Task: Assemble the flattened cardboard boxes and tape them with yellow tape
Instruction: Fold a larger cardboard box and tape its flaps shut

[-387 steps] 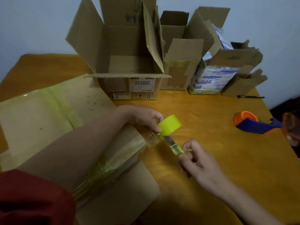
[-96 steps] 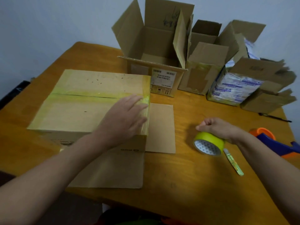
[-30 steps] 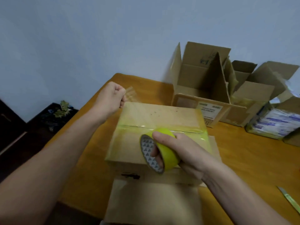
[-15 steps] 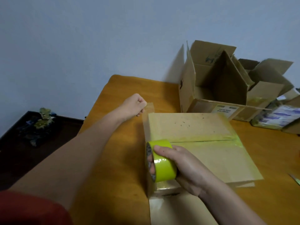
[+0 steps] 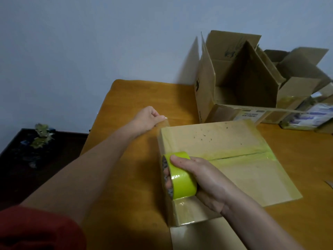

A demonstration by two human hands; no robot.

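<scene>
Closed box (image 5: 225, 159) sits mid-counter, flaps down, with yellow tape over the centre seam and along its right edge. It rests on a flat cardboard sheet (image 5: 203, 235) that sticks out at the near side. We note the tape roll (image 5: 182, 175) standing on edge at the box's near-left corner, touching the top. The right hand (image 5: 207, 181) grasps it, thumb over the outer face and fingers curled into the core. A clear, yellowish strip (image 5: 163, 136) runs from the roll along the box's left edge to the far-left corner. There the left hand (image 5: 147, 120) pinches the strip's free end, just off the box and above the counter (image 5: 137, 98). We cannot tell whether the strip is stuck down yet. A red sleeve (image 5: 36, 230) shows at the lower left. Behind the closed box, near the wall, an open box (image 5: 239, 78) stands with its flaps up. More opened boxes (image 5: 297, 91) crowd just beside it on the right, some with yellow tape on them.
</scene>
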